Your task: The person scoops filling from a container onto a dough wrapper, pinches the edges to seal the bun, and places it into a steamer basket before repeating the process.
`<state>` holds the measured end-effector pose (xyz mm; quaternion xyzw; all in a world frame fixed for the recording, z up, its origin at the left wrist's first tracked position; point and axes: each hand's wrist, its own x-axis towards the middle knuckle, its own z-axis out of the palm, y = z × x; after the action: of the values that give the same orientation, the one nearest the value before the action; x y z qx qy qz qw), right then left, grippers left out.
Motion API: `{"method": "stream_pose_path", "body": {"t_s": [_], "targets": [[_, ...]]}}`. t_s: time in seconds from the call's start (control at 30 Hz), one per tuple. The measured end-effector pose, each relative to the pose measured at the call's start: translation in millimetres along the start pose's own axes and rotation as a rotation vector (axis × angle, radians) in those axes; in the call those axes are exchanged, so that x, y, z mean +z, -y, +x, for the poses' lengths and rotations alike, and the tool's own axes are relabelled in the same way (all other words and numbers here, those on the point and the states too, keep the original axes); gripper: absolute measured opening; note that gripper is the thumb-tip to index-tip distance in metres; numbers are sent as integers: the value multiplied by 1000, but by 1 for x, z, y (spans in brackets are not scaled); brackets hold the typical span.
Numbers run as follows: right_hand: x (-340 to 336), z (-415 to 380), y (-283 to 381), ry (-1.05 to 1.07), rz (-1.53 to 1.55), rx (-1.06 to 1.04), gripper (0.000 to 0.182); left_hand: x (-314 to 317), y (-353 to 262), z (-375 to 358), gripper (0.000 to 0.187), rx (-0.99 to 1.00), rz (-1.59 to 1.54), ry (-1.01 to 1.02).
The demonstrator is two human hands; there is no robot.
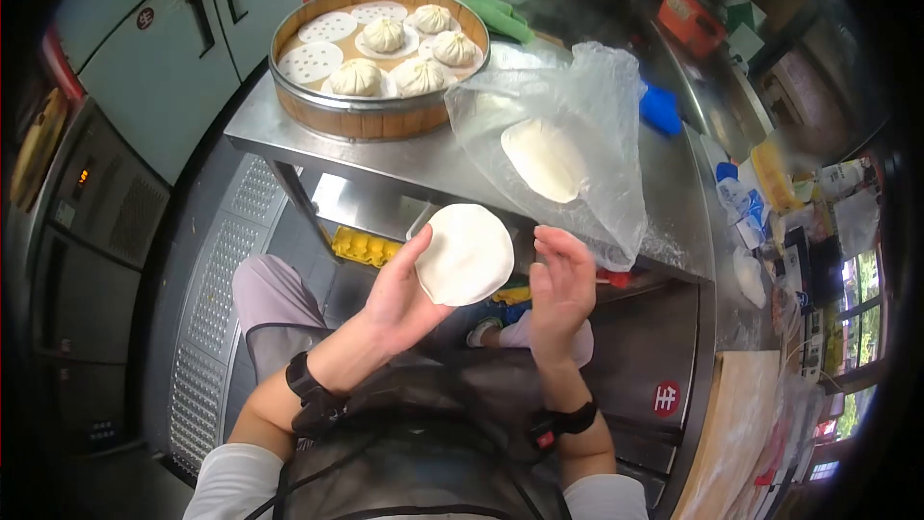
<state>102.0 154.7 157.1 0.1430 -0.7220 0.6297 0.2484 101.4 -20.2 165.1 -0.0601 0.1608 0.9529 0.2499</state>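
Observation:
A round, flat dough wrapper (466,252) rests in my left hand (397,291), its thumb over the near edge and the fingers beneath. My right hand (561,291) is raised just to the right of the wrapper, apart from it, with nothing visible in it and its fingers loosely bent. Beyond the hands, a clear plastic bag (608,106) lies on the steel table with pale dough (542,160) showing through it. At the back left stands a round wooden steamer (371,116). Several pleated buns (384,35) sit in it on perforated paper rounds (310,64).
The steel table (404,149) has its front edge just beyond my hands. A yellow egg tray (364,247) is on the shelf beneath. A green cloth (491,12) lies behind the steamer, and a floured wooden board (731,424) is at my right. White fridge doors (159,48) stand at left.

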Motion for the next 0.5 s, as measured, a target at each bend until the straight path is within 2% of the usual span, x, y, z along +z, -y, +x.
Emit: {"method": "stream_pose_path", "body": {"t_s": [0.03,0.1,0.13,0.17,0.23,0.27,0.3,0.33,0.37,0.43,0.47,0.5], "targets": [[5,-12,-11,-3,-6,16,40,-3,2,-3,53,-11,-6,-11],[13,-32,-27,38,852,505,59,-9,8,-7,51,-73,91,-32],[12,-39,-32,221,1325,756,71,-16,10,-7,51,-86,86,-44],[13,-50,-32,210,1326,766,71,-26,10,-4,49,-84,139,-1],[27,-63,-20,57,1180,953,60,-39,12,-2,48,-81,187,31],[27,-67,-21,74,1145,1006,51,-44,13,-3,49,165,508,16],[28,-69,-20,70,1144,1015,51,-48,15,-3,50,414,829,6],[29,-71,-18,68,1088,1039,49,-54,17,0,59,565,929,-22],[30,-73,-14,65,1029,1062,46,-58,22,0,59,558,925,-27],[35,-71,-6,2,1009,1063,44,-65,31,0,75,706,1392,-148],[36,-69,-6,-15,997,1027,43,-74,34,-1,89,555,1407,-128],[36,-66,-6,-34,985,990,42,-80,37,-3,81,355,1249,-114]]}}
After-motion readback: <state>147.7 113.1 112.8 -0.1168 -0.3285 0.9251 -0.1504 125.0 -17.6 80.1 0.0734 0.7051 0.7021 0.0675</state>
